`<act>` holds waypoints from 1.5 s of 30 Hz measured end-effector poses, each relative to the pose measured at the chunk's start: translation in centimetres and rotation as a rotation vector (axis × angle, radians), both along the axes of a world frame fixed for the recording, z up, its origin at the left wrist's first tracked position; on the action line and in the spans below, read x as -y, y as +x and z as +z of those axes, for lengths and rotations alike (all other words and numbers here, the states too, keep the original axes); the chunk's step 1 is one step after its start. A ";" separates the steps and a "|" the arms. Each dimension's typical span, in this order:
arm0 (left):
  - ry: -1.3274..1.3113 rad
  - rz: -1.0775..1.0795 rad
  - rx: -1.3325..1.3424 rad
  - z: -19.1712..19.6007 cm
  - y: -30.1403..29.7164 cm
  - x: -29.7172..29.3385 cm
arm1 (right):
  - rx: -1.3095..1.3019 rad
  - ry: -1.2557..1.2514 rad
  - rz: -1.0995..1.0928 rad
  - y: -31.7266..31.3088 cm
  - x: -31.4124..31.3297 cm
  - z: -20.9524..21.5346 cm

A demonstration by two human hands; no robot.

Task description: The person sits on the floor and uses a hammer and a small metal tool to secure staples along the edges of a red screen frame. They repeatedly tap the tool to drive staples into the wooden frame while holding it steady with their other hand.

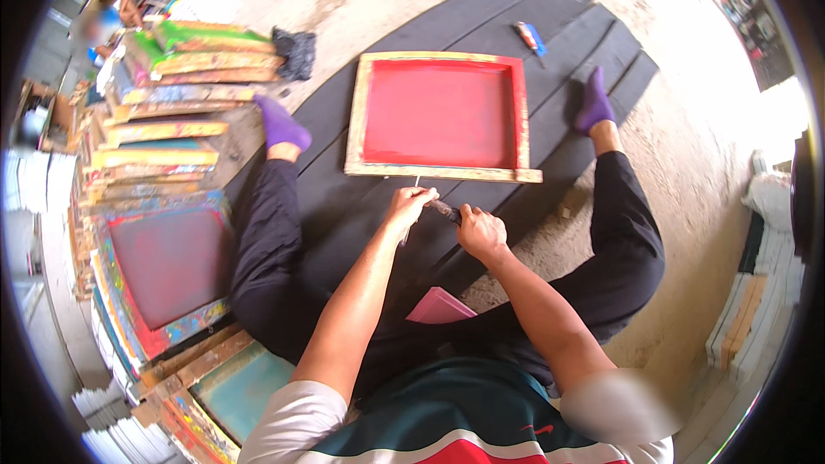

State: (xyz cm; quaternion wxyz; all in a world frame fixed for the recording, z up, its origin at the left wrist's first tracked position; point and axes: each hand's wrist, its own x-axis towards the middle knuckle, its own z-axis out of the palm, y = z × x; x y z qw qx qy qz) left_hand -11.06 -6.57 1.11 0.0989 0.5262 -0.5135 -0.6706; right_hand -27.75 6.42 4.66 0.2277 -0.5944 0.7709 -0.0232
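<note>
A wooden frame (pixel 443 116) with a red mesh panel lies flat on the dark mat (pixel 481 26), between the person's 2 outstretched legs; its shallow red well holds nothing that can be seen, and its near rail sits just beyond the hands at 12 o'clock from them. The left hand (pixel 411 206) is curled, its fingers pressed together around a thin pale strip (pixel 409 222) that runs from the frame's near rail down past the hand. The right hand (pixel 479 232) sits just beside it at 3 o'clock, fingers closed around a small dark tool (pixel 445 210) whose tip points toward the left hand; whether the tip touches the strip cannot be told. At 6 o'clock from the hands a pink flat piece (pixel 438 308) rests against the person's lap. At 9 o'clock a stack of paint-spattered frames (pixel 163 133) leans in a row, the nearest one (pixel 168 271) showing a dark red panel, and a teal-panelled frame (pixel 241 387) lies at 7 o'clock. At 10 o'clock a dark cloth (pixel 296 51) lies beside the stack. A red and blue tool (pixel 530 39) lies on the mat at 1 o'clock, well apart from the hands, beyond the frame's far right corner. 2 purple socks show, one (pixel 279 123) at 10 o'clock, one (pixel 595 101) at 2 o'clock. Pale stacked sheets (pixel 760 301) stand at 3 o'clock. Nothing lies between the hands and the frame's rail.
</note>
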 end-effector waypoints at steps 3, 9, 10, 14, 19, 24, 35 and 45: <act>0.072 0.065 0.035 0.0 4.1 0.6 | 0.016 0.030 0.110 2.4 1.8 -0.7; 0.292 0.274 -0.060 -1.8 10.5 1.3 | 0.073 0.079 0.220 6.4 4.4 -2.3; 0.295 0.299 -0.047 -2.4 11.0 1.3 | 0.111 0.105 0.217 6.7 4.5 -2.6; 0.166 0.458 0.054 -3.3 11.6 1.0 | 0.302 0.216 0.148 7.2 4.7 -2.2; -0.365 0.709 0.317 -6.5 12.9 3.9 | 0.531 0.240 -0.040 5.6 4.2 -4.1; -0.405 0.667 0.628 -8.2 15.4 7.6 | 0.623 0.264 -0.160 3.8 3.6 -4.2; -0.629 0.547 0.608 -4.1 12.1 4.5 | 1.084 0.213 -0.591 -1.3 -0.7 -5.9; -0.915 -0.077 0.428 1.1 -3.2 -2.0 | 1.165 0.237 -0.926 -8.1 -2.3 -0.4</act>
